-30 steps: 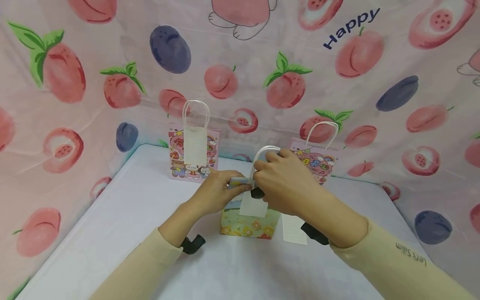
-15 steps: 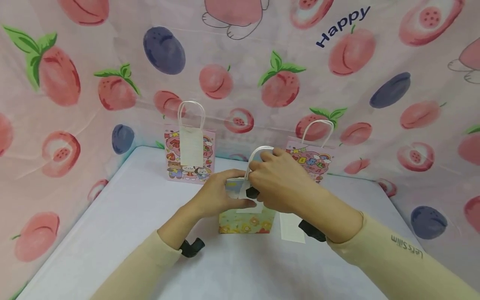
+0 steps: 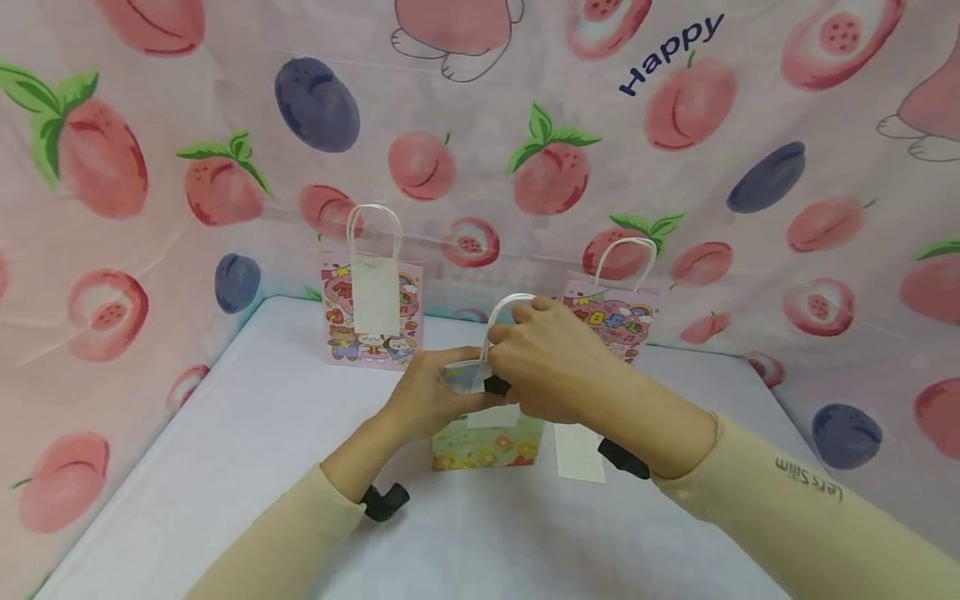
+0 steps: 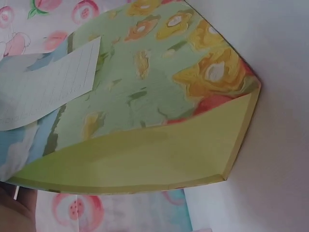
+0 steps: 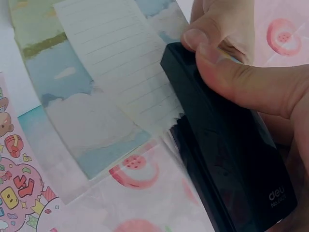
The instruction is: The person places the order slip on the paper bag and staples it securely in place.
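While right hand (image 3: 551,371) grips stapler (image 5: 227,159), left hand (image 3: 431,396) pinches bag (image 3: 487,437); rim hidden.

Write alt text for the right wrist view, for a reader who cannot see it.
A right hand grips a glossy black stapler, thumb pressed on top, its nose at the edge of a white lined paper slip. The slip lies against a blue and green paper gift bag, with pink fruit-print cloth behind.

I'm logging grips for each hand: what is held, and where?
The right hand grips a black stapler around its body; the left hand pinches the flowered paper bag at its top edge.
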The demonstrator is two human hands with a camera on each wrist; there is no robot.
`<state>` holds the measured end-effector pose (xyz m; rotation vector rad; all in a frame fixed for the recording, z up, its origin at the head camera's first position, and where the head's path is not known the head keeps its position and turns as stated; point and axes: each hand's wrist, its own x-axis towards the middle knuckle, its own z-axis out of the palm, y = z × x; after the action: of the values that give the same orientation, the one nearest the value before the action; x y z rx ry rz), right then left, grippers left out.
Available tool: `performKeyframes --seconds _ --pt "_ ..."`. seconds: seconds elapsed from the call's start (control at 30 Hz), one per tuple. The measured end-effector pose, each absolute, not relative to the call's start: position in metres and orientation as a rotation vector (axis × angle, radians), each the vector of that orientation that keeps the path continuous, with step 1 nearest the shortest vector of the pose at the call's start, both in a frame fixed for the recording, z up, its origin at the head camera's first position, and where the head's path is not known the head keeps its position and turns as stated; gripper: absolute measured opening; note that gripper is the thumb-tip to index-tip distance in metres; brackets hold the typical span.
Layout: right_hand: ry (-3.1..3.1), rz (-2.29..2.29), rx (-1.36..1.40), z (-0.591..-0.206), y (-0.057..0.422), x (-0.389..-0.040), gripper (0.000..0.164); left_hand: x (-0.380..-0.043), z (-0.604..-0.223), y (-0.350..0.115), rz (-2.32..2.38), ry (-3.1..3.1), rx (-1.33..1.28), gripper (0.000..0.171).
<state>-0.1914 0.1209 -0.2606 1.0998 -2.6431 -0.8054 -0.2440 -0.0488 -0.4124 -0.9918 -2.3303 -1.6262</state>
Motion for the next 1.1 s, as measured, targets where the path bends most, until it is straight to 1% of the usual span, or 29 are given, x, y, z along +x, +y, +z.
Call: performKeyframes --seconds 0.23,0.73,1.1 --pt "-2.607 -0.814 1.132 -0.264 0.122 -0.193 0.033 -0.245 -0.419 -0.050 -1.506 -2.232 -1.048 0.047" --pt "-2.566 -0.822 1.168 -0.267 0.123 -0.197 0.031 -0.247 -0.423 -0.051 -1.329 -2.130 -1.076 0.046" --pt "-2.471 -0.854 1.198 -0.270 0.128 -0.196 0.036 -0.248 -0.423 -0.048 -1.236 -2.066 -1.057 0.048"
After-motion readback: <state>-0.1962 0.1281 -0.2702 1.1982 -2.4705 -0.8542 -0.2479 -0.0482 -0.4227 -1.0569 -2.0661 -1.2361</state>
